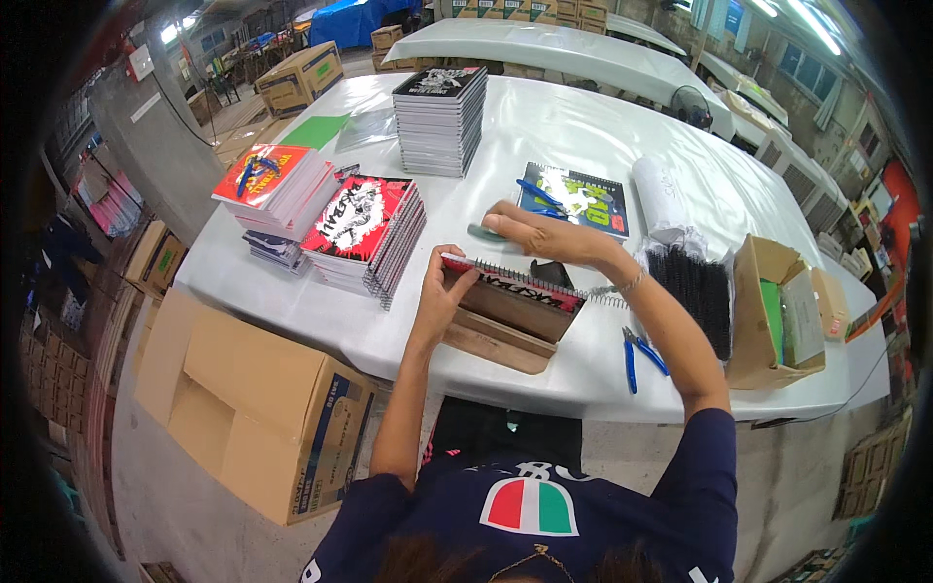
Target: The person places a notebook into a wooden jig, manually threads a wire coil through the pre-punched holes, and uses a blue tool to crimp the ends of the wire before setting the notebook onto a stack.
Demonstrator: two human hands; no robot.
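Note:
A spiral notebook [515, 288] with a red and black cover stands tilted on a wooden jig [496, 340] at the table's near edge. My left hand [449, 291] grips the notebook's left end. My right hand [525, 231] rests over its wire spine [530, 277], fingers curled on the coil, which sticks out to the right. Blue-handled pliers [637, 352] lie to the right of the jig.
Stacks of spiral notebooks [364, 233] [277, 189] [439, 117] stand on the white table [544, 146]. A single notebook with scissors [575, 199], a white roll [661, 194], black coils [695, 291] and an open carton [777, 311] lie right. A big cardboard box [253, 408] sits on the floor left.

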